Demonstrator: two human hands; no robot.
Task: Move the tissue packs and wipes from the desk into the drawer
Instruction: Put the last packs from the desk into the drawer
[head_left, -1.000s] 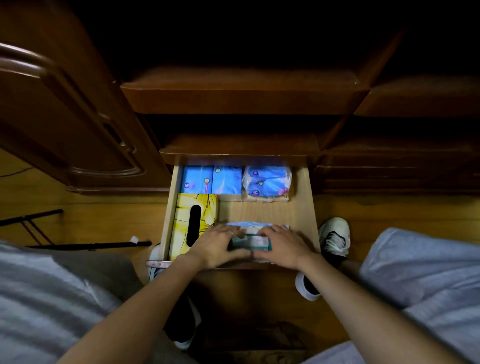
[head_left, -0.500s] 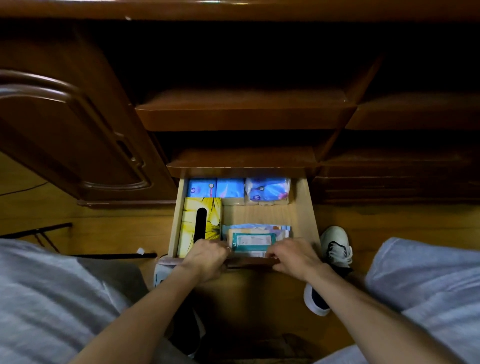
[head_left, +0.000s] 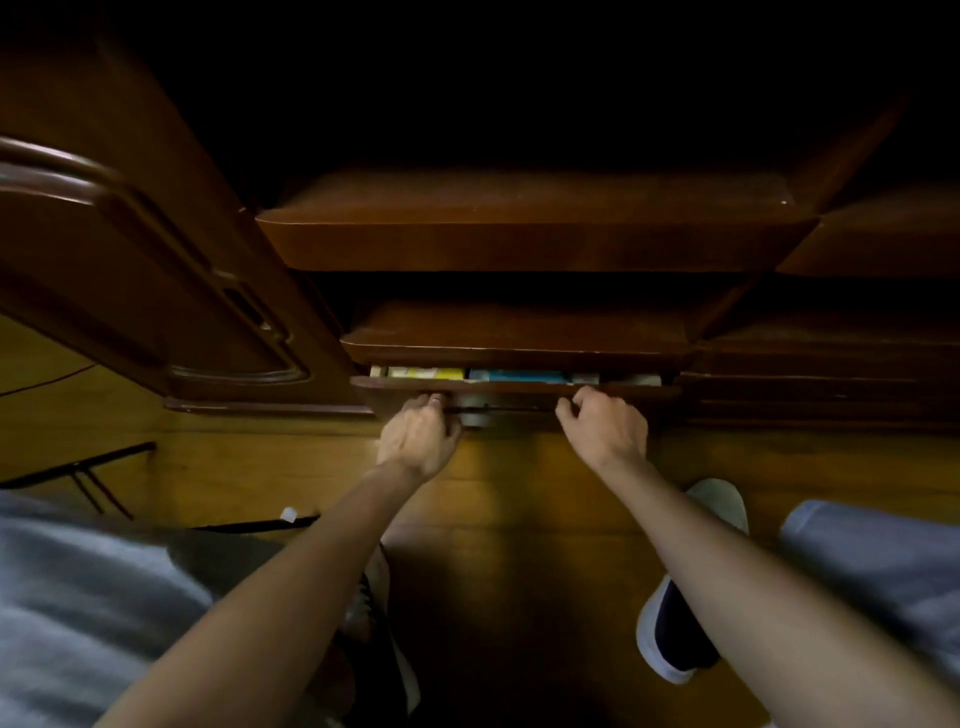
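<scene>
Left hand and right hand both curled on drawer front, fingers closed over lower edge. Drawer nearly shut; tissue packs and wipes inside, visible through slit. Risks: fingertips pinched against frame; tall pack snagging on shelf above, jamming the close.

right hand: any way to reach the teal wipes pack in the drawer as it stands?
Probably not. The drawer is almost shut; only a thin strip of the teal wipes pack shows under the shelf above. The right hand is at the drawer front, and the slit looks too narrow for fingers.
</scene>
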